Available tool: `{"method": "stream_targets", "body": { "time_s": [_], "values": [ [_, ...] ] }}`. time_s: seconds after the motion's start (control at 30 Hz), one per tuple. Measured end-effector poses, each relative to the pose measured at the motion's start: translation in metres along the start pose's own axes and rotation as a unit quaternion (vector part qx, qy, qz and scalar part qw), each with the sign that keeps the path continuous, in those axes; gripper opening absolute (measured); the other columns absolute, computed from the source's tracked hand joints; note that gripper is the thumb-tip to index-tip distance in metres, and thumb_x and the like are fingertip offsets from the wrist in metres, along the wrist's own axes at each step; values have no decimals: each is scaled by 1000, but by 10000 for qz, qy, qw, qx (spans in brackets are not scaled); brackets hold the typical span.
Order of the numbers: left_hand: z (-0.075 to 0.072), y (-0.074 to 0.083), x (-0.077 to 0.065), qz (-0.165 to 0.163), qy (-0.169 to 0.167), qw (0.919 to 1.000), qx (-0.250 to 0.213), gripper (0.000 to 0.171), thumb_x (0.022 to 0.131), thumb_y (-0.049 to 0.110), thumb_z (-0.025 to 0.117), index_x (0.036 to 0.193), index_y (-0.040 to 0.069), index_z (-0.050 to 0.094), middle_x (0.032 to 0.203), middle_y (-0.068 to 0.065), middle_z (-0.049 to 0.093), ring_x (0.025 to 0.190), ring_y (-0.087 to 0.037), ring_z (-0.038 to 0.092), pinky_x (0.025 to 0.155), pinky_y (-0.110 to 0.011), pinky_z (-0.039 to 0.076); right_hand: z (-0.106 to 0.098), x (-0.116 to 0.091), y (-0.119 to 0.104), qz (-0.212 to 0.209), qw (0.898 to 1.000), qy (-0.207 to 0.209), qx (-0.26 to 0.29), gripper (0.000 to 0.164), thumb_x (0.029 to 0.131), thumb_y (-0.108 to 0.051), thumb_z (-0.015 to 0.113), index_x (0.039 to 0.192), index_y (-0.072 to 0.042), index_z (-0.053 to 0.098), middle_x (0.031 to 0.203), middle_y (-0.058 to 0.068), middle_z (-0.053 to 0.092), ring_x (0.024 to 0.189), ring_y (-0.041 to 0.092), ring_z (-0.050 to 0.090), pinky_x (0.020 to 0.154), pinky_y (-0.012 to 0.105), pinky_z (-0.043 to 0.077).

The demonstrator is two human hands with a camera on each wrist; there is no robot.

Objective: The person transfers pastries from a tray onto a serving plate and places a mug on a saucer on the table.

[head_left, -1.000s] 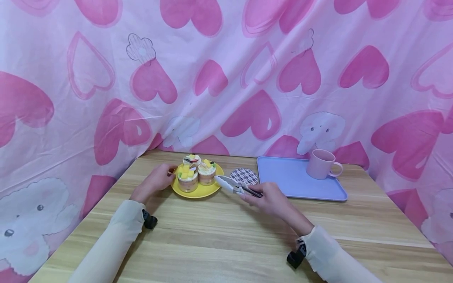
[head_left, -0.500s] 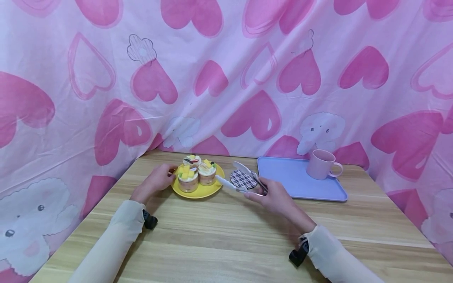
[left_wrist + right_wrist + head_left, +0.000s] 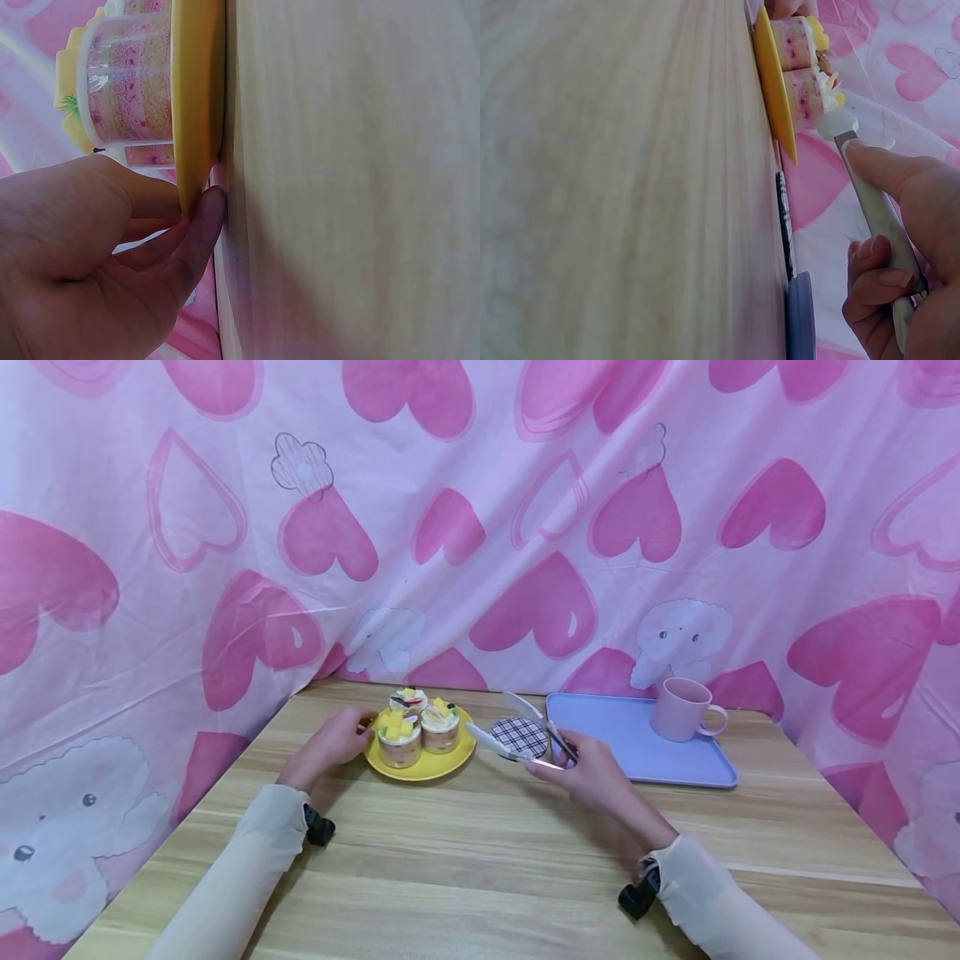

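At the left rim of a yellow plate, my left hand pinches the edge; in the left wrist view its fingertips sit at the rim. Three small cake cups stand on the plate, among them a front cup topped with yellow cubes and a right cup; the back one is partly hidden. My right hand holds a pair of tongs with pale tips, its arms spread apart. The tongs reach left over a checked coaster, their tips just right of the plate and touching no cup.
A blue tray lies right of the coaster, with a pink mug on its right part. Wooden tabletop stretches between the forearms. A pink heart-patterned cloth hangs behind the table.
The tongs, whose arms were together near the right cup, have spread apart and drawn back slightly to the right with my right hand. My left hand and the plate stay in place.
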State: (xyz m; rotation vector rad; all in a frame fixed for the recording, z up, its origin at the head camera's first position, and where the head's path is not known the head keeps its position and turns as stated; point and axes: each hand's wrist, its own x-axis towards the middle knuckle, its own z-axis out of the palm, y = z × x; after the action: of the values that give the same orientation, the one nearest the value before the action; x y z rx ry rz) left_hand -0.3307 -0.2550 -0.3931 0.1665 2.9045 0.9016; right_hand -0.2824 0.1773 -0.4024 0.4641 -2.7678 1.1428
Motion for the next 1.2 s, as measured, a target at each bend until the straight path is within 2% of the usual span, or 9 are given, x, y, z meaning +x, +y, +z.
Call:
{"method": "stream_targets", "body": {
  "time_s": [0.13, 0.33, 0.5, 0.63, 0.7, 0.77, 1.0, 1.2],
  "values": [
    [0, 0, -1, 55, 36, 10000, 43, 51, 106, -1, 56, 156, -9, 48, 149, -32, 60, 135, -43, 61, 114, -56, 55, -3, -1, 0, 71, 9997, 169, -160, 72, 84, -57, 89, 135, -10, 67, 82, 4, 57, 72, 17, 52, 56, 26, 41],
    [1, 0, -1, 31, 30, 10000, 17, 52, 106, -1, 56, 156, -9, 48, 150, -31, 59, 135, -43, 60, 116, -57, 54, -9, -5, 2, 440, 9976, 301, -436, 95, 80, -65, 88, 150, -8, 58, 94, 13, 63, 88, 24, 57, 66, 30, 43],
    [3, 0, 0, 129, 68, 9999, 22, 51, 106, 0, 57, 155, -9, 50, 149, -31, 60, 136, -43, 60, 115, -56, 54, -17, -11, 8, 748, 9962, 200, -400, 98, 80, -72, 84, 151, -11, 55, 91, 12, 57, 83, 25, 54, 62, 30, 42],
    [4, 1, 2, 154, 56, 9999, -4, 51, 106, 1, 57, 155, -9, 50, 149, -31, 60, 136, -43, 60, 114, -55, 55, -27, -17, 16, 867, 9948, 197, -500, 104, 82, -77, 79, 157, -11, 49, 111, 17, 67, 95, 27, 62, 71, 33, 53],
    [4, 0, 2, 126, 49, 9999, -39, 51, 106, 1, 56, 156, -9, 49, 149, -31, 60, 136, -43, 60, 114, -55, 55, -33, -20, 20, 904, 9940, 214, -580, 108, 82, -79, 78, 159, -10, 47, 121, 19, 69, 104, 30, 63, 80, 37, 56],
    [4, 0, 2, 135, 39, 9999, -33, 51, 106, 0, 56, 156, -10, 49, 150, -32, 59, 136, -44, 60, 114, -56, 55, -39, -23, 26, 958, 9928, 220, -680, 112, 82, -80, 76, 161, -8, 45, 123, 19, 68, 108, 30, 63, 84, 39, 56],
    [3, 0, 0, 82, 92, 9999, -16, 51, 106, 0, 56, 156, -10, 49, 150, -31, 59, 136, -43, 60, 115, -56, 54, -60, -40, 44, 1142, 9907, 227, -710, 106, 84, -82, 73, 153, -6, 48, 98, 12, 55, 94, 27, 56, 71, 32, 44],
    [2, 0, -1, 28, 61, 10000, -55, 52, 106, -1, 55, 157, -9, 47, 151, -31, 58, 137, -43, 59, 116, -56, 54, -77, -55, 55, 1102, 9900, 313, -828, 111, 86, -79, 73, 161, -4, 39, 93, 9, 51, 86, 23, 52, 63, 29, 38]
  ]
}}
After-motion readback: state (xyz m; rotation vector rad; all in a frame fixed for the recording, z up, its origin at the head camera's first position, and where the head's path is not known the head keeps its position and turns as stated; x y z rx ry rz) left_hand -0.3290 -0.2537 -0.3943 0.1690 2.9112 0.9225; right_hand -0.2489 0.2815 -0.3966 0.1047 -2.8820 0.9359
